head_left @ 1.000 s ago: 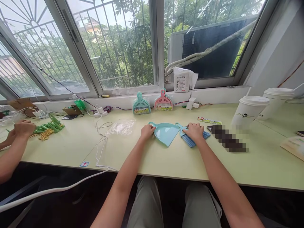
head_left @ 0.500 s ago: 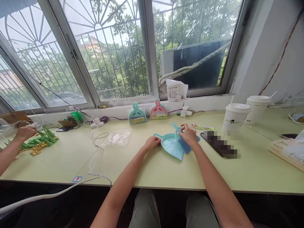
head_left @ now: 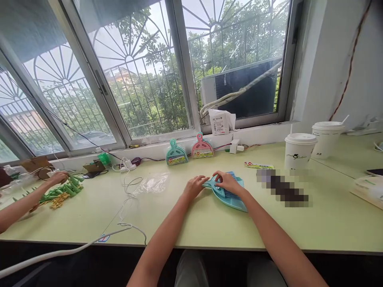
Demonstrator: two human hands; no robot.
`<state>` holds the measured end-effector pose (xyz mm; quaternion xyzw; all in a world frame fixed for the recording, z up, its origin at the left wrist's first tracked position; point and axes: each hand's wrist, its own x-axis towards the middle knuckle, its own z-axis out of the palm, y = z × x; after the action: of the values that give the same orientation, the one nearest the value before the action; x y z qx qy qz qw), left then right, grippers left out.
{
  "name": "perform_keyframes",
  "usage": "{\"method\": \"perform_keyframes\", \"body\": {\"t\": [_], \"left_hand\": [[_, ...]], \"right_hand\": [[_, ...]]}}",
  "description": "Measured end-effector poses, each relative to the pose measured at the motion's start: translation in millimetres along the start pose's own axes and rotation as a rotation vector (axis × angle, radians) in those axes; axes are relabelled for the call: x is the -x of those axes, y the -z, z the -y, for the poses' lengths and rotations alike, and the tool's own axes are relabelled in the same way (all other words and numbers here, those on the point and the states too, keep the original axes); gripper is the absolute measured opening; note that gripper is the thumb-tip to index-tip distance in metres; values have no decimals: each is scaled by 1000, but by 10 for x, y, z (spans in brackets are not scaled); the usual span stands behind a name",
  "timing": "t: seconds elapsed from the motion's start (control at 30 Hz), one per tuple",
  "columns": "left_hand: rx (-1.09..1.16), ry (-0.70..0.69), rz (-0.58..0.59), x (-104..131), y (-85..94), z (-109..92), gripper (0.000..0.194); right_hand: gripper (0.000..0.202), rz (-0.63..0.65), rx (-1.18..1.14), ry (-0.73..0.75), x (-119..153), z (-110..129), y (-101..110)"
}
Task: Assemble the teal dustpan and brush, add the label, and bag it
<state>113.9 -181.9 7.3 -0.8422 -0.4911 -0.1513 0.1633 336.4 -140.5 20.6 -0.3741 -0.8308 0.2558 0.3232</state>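
Head view, frame centre: right hand [head_left: 228, 182] presses the bristly brush [head_left: 231, 194] into the smooth plastic dustpan [head_left: 236, 202]; left hand [head_left: 195, 186] fingers pinch its handle.

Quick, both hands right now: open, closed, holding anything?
Left hand: fingers on the blue dustpan handle.
Right hand: pressing the small brush into the dustpan.

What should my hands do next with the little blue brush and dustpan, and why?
Probably press the brush down until it seats in the dustpan. It already lies on the pan under your right hand, with your left hand at the pan's handle end, and the packaged sets by the window sit nested that way.
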Motion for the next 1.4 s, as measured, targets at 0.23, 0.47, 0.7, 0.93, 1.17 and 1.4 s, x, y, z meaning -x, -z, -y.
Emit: {"method": "perform_keyframes", "body": {"t": [0.23,0.47,0.7,0.93,1.17,1.4], "left_hand": [[-23,-106,-19,-17,-51,0,39],[35,-96,17,-22,43,-67,33],[46,-108,-24,-54,29,-99,35],[104,-201,-7,-96,-117,-110,42],[80,-166,21,-76,-50,-176,42],[86,-36,62,-114,-30,-157,49]], "right_hand": [[33,-2,-61,-28,-13,-26,39],[30,22,-56,-50,3,-33,72],[30,61,-60,-39,-23,-120,92],[31,48,14,-83,-19,-120,135],[32,90,-31,-106,10,-117,208],[34,212,12,-183,84,-8,349]]}}
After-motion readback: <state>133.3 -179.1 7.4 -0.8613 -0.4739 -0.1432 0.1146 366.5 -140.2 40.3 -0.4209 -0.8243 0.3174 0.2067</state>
